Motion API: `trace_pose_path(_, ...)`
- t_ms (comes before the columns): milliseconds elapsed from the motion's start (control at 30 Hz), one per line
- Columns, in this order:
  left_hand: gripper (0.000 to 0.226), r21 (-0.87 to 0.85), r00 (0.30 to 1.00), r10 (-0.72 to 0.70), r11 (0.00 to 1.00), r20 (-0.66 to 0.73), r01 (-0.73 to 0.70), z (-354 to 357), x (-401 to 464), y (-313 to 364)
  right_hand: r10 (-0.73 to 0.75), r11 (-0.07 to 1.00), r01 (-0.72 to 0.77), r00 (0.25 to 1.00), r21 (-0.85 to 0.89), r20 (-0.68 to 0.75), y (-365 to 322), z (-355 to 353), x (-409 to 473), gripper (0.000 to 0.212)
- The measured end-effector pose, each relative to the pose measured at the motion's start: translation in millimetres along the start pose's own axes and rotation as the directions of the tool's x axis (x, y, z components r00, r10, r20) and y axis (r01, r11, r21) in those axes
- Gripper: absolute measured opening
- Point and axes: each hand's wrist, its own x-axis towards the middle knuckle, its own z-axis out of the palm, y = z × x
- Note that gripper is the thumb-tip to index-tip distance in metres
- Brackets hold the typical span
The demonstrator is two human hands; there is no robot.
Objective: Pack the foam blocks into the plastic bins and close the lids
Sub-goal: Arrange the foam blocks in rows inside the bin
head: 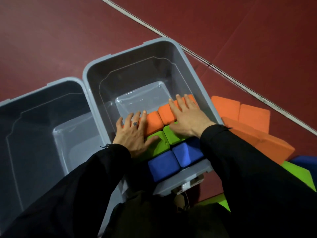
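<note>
Two grey plastic bins stand side by side on the floor, both without lids. The right bin (130, 54) holds rows of foam blocks at its near end: two orange blocks (167, 113), two green blocks (157, 143) and two blue blocks (163, 166). My left hand (133, 134) lies flat with straight fingers on the left orange and green blocks. My right hand (186, 116) presses flat on the right orange and green blocks. The left bin (41, 90) shows nothing inside. No lid is in view.
More loose foam blocks lie on the red floor right of the bin: several orange (240, 114), a green one (298, 174) and a blue one (307, 160). A grey floor line (197, 47) runs diagonally behind the bins. My dark sleeves cover the near bin edges.
</note>
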Motion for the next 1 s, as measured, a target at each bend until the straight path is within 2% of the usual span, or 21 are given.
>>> trace_pose_path(167,0.104,0.065,0.996,-0.037,0.997,0.086,0.032,0,1,5,0.047,0.998,-0.047,0.999,0.037,0.007,-7,15,2,0.101)
trace_pose_path(267,0.101,0.053,0.995,-0.055,0.997,0.088,0.051,-12,-8,14,0.067,0.996,-0.064,0.997,0.067,-0.043,-15,1,-18,0.095)
trace_pose_path(367,0.086,0.038,0.996,0.080,0.996,0.038,-0.082,-23,-20,32,0.023,0.989,-0.002,0.990,0.149,-0.140,-20,-4,-57,0.075)
trace_pose_path(433,0.079,0.015,0.983,0.183,0.983,0.027,-0.184,-34,-26,55,0.058,0.970,0.003,0.968,0.243,-0.243,-14,-3,-91,0.062)
trace_pose_path(533,0.076,-0.143,0.955,0.295,0.946,0.018,-0.289,-62,-28,98,0.185,0.923,-0.022,0.900,0.384,-0.395,3,-2,-142,0.050)
trace_pose_path(633,0.062,-0.199,0.898,0.440,0.881,0.011,-0.429,-88,-32,147,0.356,0.868,-0.112,0.820,0.483,-0.448,33,3,-192,0.044)
trace_pose_path(800,0.051,-0.112,0.821,0.566,0.814,-0.070,-0.570,-98,-37,210,0.636,0.708,-0.358,0.697,0.609,-0.330,100,29,-252,0.056)
trace_pose_path(1000,0.055,0.017,0.808,0.588,0.808,0.028,-0.589,-82,-4,263,0.756,0.595,-0.559,0.632,0.577,-0.168,160,69,-284,0.059)
